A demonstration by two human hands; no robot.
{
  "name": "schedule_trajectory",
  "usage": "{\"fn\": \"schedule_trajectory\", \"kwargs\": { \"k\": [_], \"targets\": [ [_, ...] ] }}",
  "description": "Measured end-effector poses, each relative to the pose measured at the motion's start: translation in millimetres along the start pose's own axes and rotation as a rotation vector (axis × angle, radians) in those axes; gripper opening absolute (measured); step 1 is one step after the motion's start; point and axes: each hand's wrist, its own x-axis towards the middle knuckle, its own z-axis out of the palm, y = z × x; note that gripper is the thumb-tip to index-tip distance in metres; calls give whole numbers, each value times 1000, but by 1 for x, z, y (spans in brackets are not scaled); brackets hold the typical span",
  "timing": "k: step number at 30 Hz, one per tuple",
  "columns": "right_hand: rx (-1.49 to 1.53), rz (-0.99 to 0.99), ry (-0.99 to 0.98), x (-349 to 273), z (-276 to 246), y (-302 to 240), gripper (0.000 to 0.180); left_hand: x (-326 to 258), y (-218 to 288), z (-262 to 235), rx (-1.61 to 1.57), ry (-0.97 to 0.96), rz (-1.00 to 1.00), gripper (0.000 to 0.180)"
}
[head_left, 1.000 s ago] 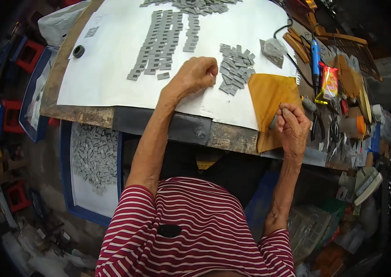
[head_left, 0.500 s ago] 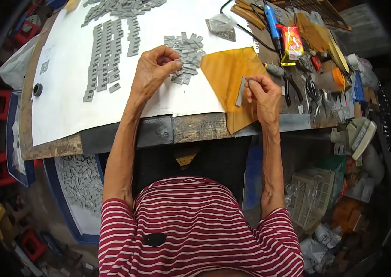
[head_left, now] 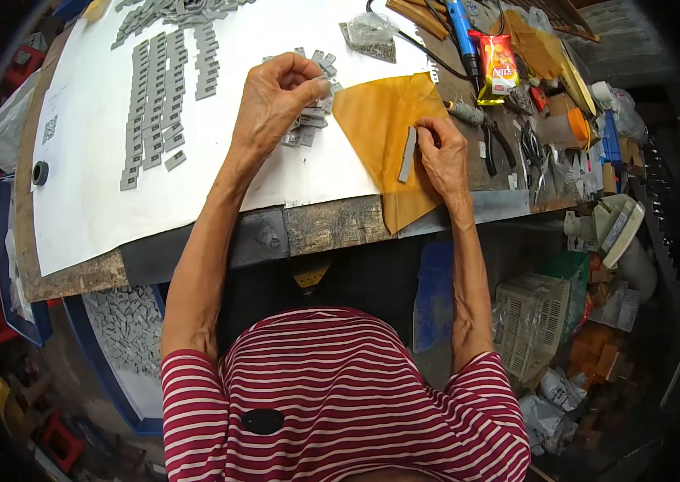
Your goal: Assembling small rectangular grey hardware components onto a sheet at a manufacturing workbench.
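Note:
My left hand point(head_left: 275, 100) is over a loose pile of small grey flat pieces point(head_left: 310, 120) on white paper and covers part of it. Its thumb and forefinger are pinched together; what is between the tips, if anything, is too small to make out. On the right, my right hand point(head_left: 446, 157) grips the upper end of a narrow grey strip point(head_left: 407, 154) between thumb and fingers. The strip slants above a brown paper sheet point(head_left: 380, 104), whose corner hangs over the table's front edge.
Rows of grey pieces point(head_left: 147, 112) lie left of the pile, with a larger heap point(head_left: 171, 16) behind. Pliers point(head_left: 502, 149), a blue-handled tool point(head_left: 462, 28) and a red packet point(head_left: 498, 64) crowd the right. A black ring point(head_left: 40, 173) sits far left. Below stands a blue tray point(head_left: 103, 353) of pieces.
My left hand has moved forward and over the pile, hiding more of it. My right hand has turned slightly, still with the strip. The whole view has shifted a little.

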Motion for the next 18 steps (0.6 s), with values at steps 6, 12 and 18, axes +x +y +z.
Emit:
{"fn": "schedule_trajectory", "kwargs": {
  "k": [6, 12, 18],
  "targets": [
    [-112, -178, -73, 5, -3, -5, 7, -1, -6, -4, -11, 40, 65, 15],
    [-237, -275, -167, 11, -7, -8, 6, -3, -6, -6, -71, 56, 7, 14],
    [-223, -262, -200, 13, -9, -9, 4, -7, -5, -4, -141, 52, -51, 13]
  ]
}}
